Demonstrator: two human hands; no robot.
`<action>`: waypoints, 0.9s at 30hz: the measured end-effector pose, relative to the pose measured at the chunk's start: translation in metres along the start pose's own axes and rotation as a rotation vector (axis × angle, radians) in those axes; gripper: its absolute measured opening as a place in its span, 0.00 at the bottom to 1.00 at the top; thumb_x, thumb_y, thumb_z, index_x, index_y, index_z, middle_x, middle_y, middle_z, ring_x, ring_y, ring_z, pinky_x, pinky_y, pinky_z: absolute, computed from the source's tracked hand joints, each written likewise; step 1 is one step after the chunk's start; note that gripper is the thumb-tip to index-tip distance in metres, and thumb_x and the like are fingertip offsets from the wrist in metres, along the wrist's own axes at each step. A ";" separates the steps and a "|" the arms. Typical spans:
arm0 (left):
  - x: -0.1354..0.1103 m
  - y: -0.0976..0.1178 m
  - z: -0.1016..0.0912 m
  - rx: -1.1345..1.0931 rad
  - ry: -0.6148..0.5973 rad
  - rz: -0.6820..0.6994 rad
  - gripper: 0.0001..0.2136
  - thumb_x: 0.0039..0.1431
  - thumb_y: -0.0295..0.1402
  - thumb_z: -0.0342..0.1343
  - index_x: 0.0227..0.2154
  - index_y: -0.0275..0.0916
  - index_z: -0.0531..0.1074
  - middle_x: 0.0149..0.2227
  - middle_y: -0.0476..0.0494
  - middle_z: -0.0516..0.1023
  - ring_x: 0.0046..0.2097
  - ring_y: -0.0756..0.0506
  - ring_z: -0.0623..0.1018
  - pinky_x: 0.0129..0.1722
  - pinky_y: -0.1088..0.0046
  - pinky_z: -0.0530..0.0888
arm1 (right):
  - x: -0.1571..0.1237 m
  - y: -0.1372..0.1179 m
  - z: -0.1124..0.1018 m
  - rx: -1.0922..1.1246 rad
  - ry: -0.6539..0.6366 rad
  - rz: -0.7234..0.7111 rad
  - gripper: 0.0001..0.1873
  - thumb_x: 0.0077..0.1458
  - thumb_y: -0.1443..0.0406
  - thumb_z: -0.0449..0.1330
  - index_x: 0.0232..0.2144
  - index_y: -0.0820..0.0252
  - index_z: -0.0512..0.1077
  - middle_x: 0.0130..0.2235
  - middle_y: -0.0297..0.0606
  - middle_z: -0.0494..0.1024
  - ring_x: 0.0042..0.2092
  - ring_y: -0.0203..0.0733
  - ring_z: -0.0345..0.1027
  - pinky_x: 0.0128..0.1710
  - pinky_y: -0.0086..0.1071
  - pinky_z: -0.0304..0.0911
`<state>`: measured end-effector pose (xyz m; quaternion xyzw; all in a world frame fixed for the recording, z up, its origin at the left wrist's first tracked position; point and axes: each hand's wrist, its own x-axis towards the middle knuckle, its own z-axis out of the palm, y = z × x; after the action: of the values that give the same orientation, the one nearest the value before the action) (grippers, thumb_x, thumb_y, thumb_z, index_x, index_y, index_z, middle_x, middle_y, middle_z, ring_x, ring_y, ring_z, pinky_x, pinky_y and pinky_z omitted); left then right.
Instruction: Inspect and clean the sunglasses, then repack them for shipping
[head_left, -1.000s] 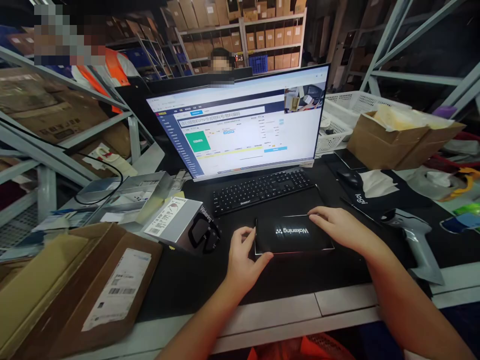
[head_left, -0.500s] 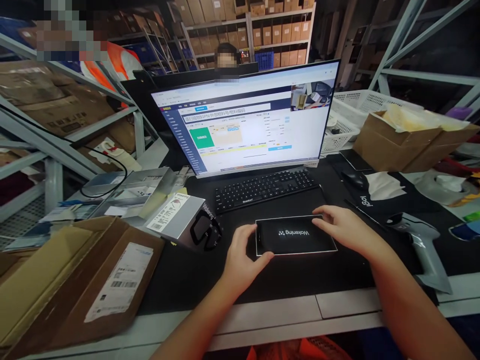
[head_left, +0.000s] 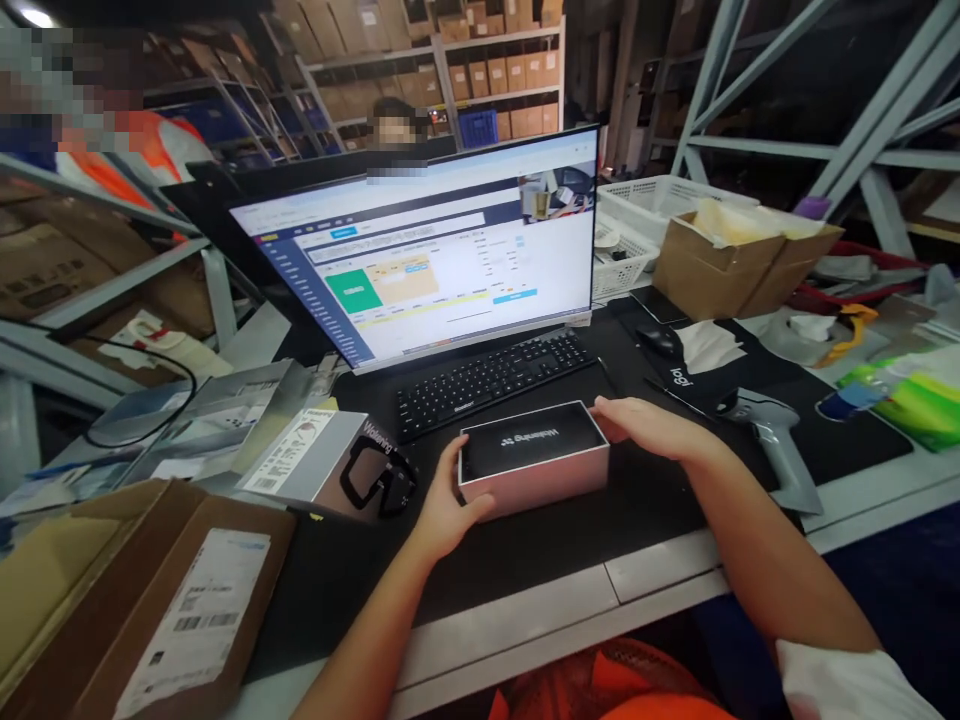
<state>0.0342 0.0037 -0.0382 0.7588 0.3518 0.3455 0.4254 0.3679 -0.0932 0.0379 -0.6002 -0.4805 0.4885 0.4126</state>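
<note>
A small white-rimmed box [head_left: 534, 482], with pinkish sides and a black inner panel lettered "Wakening", rests on the black desk mat. My left hand [head_left: 448, 505] grips its left end, thumb along the near side and fingers at the far side. At the right end, my right hand [head_left: 637, 425] has its fingers against the far right corner, partly hidden behind the box. To the left lies a silver box sleeve [head_left: 330, 470] printed with black goggles and carrying a white label.
Behind the box are a black keyboard [head_left: 491, 382] and a lit monitor [head_left: 450, 290]. A grey barcode scanner [head_left: 772, 450] and a mouse [head_left: 660, 341] lie to the right. An open brown carton [head_left: 247, 610] occupies the near left. Beyond the monitor, a person is partly visible.
The view has swung to the right. The box now shows its pinkish near side, and both hands stay at its ends.
</note>
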 end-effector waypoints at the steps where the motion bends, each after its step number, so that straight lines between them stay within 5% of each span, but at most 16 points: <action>1: 0.002 -0.003 -0.003 -0.054 0.078 0.001 0.44 0.45 0.53 0.68 0.62 0.40 0.60 0.62 0.32 0.65 0.64 0.31 0.67 0.63 0.51 0.64 | -0.001 -0.003 0.003 0.087 0.018 -0.044 0.32 0.54 0.38 0.58 0.37 0.58 0.82 0.39 0.44 0.84 0.38 0.50 0.77 0.41 0.42 0.70; 4: 0.004 -0.005 -0.008 -0.229 0.327 -0.013 0.42 0.44 0.53 0.69 0.59 0.43 0.59 0.54 0.37 0.69 0.56 0.36 0.74 0.59 0.55 0.69 | -0.002 -0.007 0.021 0.339 0.171 -0.226 0.30 0.57 0.40 0.57 0.46 0.55 0.79 0.50 0.44 0.80 0.49 0.51 0.75 0.50 0.44 0.68; 7: 0.001 0.005 -0.002 -0.212 0.590 0.012 0.39 0.47 0.48 0.68 0.58 0.45 0.55 0.52 0.40 0.67 0.54 0.40 0.74 0.58 0.56 0.69 | -0.005 -0.003 0.061 0.440 0.369 -0.268 0.34 0.54 0.40 0.61 0.55 0.53 0.72 0.50 0.45 0.79 0.50 0.51 0.73 0.52 0.46 0.65; 10: -0.007 0.025 0.020 0.037 0.767 0.094 0.36 0.45 0.42 0.70 0.53 0.43 0.54 0.54 0.39 0.62 0.58 0.38 0.69 0.61 0.52 0.64 | -0.015 0.007 0.112 0.558 0.039 -0.164 0.60 0.42 0.44 0.72 0.70 0.43 0.47 0.63 0.48 0.67 0.55 0.51 0.70 0.55 0.49 0.64; 13: -0.019 0.048 0.058 0.228 0.663 0.301 0.34 0.46 0.36 0.69 0.51 0.44 0.53 0.58 0.35 0.59 0.59 0.36 0.70 0.58 0.50 0.70 | -0.024 0.013 0.140 0.764 -0.107 -0.190 0.65 0.45 0.47 0.72 0.71 0.37 0.34 0.70 0.43 0.57 0.63 0.51 0.63 0.60 0.50 0.60; 17: -0.040 0.079 0.088 0.439 0.328 0.443 0.33 0.52 0.28 0.64 0.58 0.43 0.55 0.68 0.25 0.48 0.67 0.31 0.62 0.58 0.47 0.71 | -0.019 0.008 0.121 0.921 0.086 -0.085 0.39 0.54 0.54 0.67 0.65 0.46 0.60 0.60 0.38 0.74 0.60 0.53 0.68 0.60 0.49 0.62; 20: -0.053 0.090 0.055 0.521 0.200 0.502 0.37 0.54 0.29 0.63 0.64 0.44 0.53 0.68 0.27 0.53 0.70 0.30 0.57 0.62 0.42 0.66 | -0.008 0.003 0.087 0.914 0.066 0.030 0.26 0.54 0.56 0.67 0.55 0.51 0.72 0.54 0.38 0.79 0.56 0.55 0.71 0.55 0.48 0.68; 22: -0.055 0.084 0.010 0.588 0.492 0.560 0.35 0.50 0.28 0.66 0.60 0.49 0.60 0.67 0.35 0.57 0.72 0.28 0.52 0.66 0.36 0.55 | -0.005 0.004 0.070 0.885 0.026 0.059 0.24 0.54 0.57 0.67 0.53 0.50 0.73 0.51 0.36 0.80 0.55 0.53 0.73 0.53 0.47 0.69; 24: -0.051 0.070 -0.040 0.565 0.858 0.454 0.40 0.44 0.30 0.71 0.60 0.46 0.60 0.70 0.34 0.50 0.73 0.27 0.45 0.69 0.37 0.47 | -0.004 0.005 0.061 0.839 -0.037 0.069 0.25 0.54 0.59 0.67 0.55 0.48 0.73 0.51 0.35 0.81 0.54 0.52 0.73 0.54 0.47 0.69; 25: -0.048 0.061 -0.062 0.522 0.953 0.337 0.45 0.41 0.32 0.73 0.62 0.43 0.57 0.71 0.31 0.45 0.73 0.27 0.42 0.70 0.40 0.44 | -0.005 0.006 0.060 0.814 -0.084 0.068 0.26 0.54 0.59 0.68 0.56 0.48 0.72 0.52 0.35 0.80 0.54 0.51 0.73 0.55 0.46 0.69; 27: -0.040 0.046 -0.096 0.365 0.950 0.082 0.54 0.38 0.37 0.75 0.66 0.40 0.50 0.72 0.28 0.42 0.73 0.28 0.43 0.70 0.44 0.43 | -0.007 0.008 0.062 0.776 -0.201 0.046 0.29 0.53 0.60 0.68 0.58 0.49 0.71 0.53 0.37 0.80 0.55 0.51 0.73 0.57 0.46 0.66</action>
<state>-0.0546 -0.0087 0.0315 0.5932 0.5309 0.6018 0.0649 0.3084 -0.1002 0.0205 -0.3598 -0.2849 0.6989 0.5486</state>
